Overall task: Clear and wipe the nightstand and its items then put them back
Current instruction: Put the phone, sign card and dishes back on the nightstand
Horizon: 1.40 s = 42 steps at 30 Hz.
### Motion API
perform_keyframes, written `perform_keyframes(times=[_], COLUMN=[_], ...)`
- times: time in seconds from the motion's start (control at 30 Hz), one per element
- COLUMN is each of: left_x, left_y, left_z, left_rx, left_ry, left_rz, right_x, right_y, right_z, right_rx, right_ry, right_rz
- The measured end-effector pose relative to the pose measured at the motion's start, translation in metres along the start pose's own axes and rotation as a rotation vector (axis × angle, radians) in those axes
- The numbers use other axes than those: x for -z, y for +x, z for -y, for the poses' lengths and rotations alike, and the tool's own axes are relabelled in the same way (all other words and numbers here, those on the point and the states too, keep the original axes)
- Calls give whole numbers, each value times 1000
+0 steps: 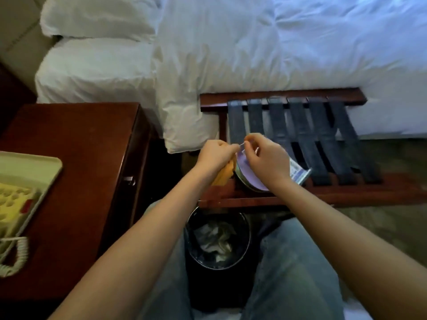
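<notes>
Over the near-left corner of the luggage rack (277,200), both hands meet fingertip to fingertip. The left hand (216,155) has its grip closed in two ways: the lower fingers are curled round a yellow cloth (225,176) that hangs down to the rack's near rail, while thumb and forefinger pinch one end of a thin pale strip (241,146). The right hand (265,159) pinches the other end of that strip, with the remaining fingers loosely bent; the strip is too small and blurred to say what it is. Directly under the hands, on the rack's left end, sits a round tin (249,180) with a lilac top, and just to its right on the dark straps (300,125) lies a blue-and-white packet (299,174), partly covered by the right wrist. Just in front of the rack, between the person's jeans-clad knees (288,262), stands a black bin (218,242) holding crumpled paper. To the left of the rack stands the dark wooden desk (76,158), bearing a cream tray (34,167) with a pale yellow phone (13,204) and its coiled cord (16,252). Behind the rack lies the bed (254,54) under white covers, its pillows (97,17) off to the left.
</notes>
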<state>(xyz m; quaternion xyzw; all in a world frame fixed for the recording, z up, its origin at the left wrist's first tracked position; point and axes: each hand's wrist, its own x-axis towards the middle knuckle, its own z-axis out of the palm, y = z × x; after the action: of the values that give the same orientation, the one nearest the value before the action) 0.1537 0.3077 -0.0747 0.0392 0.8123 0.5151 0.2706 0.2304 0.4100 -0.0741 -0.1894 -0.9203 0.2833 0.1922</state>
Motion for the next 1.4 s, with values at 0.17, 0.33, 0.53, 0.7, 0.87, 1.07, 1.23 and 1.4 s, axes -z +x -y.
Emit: perform_keyframes(times=[0.17,0.33,0.53,0.7,0.87,1.07,1.23,1.4], left_x=[-27,-39,-52,-52,-41,-18,4,47], left_y=[25,30,42,42,39,33,27,24], left_z=[13,40,52,50,47,49,51,53], left_rx=[118,350,309,276,247,312,363,325], left_ry=[354,37,97,109,0,-160,-284,-304], left_rz=[28,144,43,-25,-29,-26,-42,-150], right_x=[16,12,11,8,10,12,12,1], right_y=[17,23,23,18,23,21,19,31], right_z=[-70,-115,-120,-120,-113,-93,-82,-48], right_rx=[-357,-774,-711,-722,-714,-767,-802,-659], right_ry=[-322,-178,-24,127,272,612,713,714], right_rz=[155,510,452,343,311,271,144,136])
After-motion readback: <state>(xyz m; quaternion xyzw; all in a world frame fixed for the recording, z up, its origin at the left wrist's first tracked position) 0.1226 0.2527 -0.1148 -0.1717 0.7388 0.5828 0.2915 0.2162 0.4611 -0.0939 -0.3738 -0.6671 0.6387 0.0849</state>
